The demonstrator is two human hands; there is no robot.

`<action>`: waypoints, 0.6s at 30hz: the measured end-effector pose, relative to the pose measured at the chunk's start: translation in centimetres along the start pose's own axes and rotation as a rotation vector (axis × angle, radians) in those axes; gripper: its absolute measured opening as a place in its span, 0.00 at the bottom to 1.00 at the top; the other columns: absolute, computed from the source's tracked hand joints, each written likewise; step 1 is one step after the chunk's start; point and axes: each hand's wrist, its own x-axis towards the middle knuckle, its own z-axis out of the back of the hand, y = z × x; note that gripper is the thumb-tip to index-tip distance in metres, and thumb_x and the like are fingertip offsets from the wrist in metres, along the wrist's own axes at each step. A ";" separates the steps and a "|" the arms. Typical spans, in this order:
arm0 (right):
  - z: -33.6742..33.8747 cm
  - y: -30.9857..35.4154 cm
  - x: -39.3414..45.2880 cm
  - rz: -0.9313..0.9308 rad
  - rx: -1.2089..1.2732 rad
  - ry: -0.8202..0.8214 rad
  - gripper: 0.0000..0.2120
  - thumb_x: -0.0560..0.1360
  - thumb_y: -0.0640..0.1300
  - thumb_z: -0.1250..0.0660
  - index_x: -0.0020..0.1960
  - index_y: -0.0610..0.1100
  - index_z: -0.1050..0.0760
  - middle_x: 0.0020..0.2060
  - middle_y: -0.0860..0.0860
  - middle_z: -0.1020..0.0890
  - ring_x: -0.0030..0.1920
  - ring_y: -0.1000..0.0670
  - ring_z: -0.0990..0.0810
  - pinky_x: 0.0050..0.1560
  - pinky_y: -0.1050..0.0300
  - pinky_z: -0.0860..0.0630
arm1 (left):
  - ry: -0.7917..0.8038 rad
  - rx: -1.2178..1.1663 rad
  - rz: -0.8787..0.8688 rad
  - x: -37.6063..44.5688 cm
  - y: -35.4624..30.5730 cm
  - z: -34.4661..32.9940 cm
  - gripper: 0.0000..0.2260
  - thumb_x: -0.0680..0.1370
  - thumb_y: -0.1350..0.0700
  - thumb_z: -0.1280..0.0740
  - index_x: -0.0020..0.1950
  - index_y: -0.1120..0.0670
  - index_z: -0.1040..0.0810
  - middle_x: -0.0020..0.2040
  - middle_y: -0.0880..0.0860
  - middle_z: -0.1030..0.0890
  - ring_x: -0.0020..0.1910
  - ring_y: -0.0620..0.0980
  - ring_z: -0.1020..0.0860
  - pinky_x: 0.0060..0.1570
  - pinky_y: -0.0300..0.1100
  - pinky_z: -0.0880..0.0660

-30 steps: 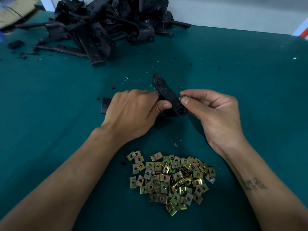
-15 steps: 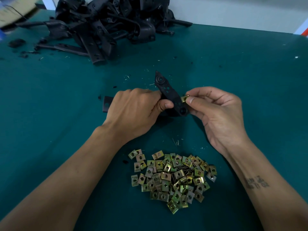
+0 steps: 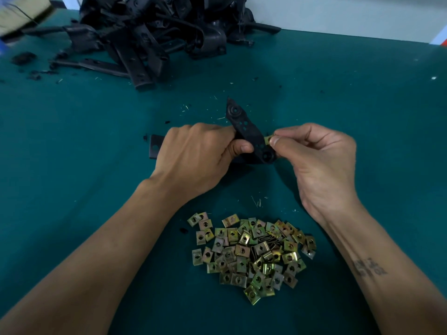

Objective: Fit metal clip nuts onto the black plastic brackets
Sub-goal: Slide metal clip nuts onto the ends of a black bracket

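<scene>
My left hand (image 3: 200, 155) grips a black plastic bracket (image 3: 244, 126) above the green table, thumb on its near face. One end of the bracket points away from me; another part sticks out left of my hand. My right hand (image 3: 316, 160) pinches a brass-coloured clip nut (image 3: 267, 140) between thumb and forefinger, right at the bracket's right edge. Whether the nut sits on the edge I cannot tell. A heap of several loose clip nuts (image 3: 251, 255) lies close to me between my forearms.
A big pile of black plastic brackets (image 3: 154, 37) fills the far left of the green table (image 3: 362, 105). Small black crumbs and shavings lie scattered around the work spot. A white wall runs behind the table's far edge.
My right hand has brought the clip nut a little up and rightward along the bracket's edge. The left hand keeps its grip on the bracket.
</scene>
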 end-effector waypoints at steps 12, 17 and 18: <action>1.1 1.2 -0.1 0.097 -0.235 0.148 0.08 0.66 0.36 0.26 0.33 0.47 0.18 0.38 0.51 0.14 0.39 0.46 0.21 0.41 0.53 0.25 | -0.013 0.027 -0.029 -0.1 -0.3 0.2 0.25 0.82 0.37 0.45 0.42 0.54 0.20 0.38 0.50 0.18 0.34 0.60 0.21 0.31 0.44 0.39; 1.3 0.9 0.2 0.095 -0.250 0.134 0.07 0.66 0.37 0.26 0.33 0.48 0.17 0.38 0.52 0.14 0.40 0.47 0.20 0.43 0.52 0.24 | -0.008 0.024 -0.037 -0.1 -0.3 0.2 0.26 0.82 0.35 0.48 0.44 0.53 0.20 0.40 0.49 0.17 0.36 0.59 0.20 0.31 0.44 0.37; 1.3 0.8 0.2 0.098 -0.251 0.129 0.07 0.66 0.37 0.25 0.33 0.49 0.17 0.38 0.52 0.14 0.40 0.47 0.20 0.43 0.52 0.23 | -0.010 0.026 -0.037 -0.1 -0.2 0.2 0.27 0.82 0.35 0.48 0.43 0.53 0.20 0.40 0.49 0.18 0.36 0.59 0.20 0.31 0.44 0.37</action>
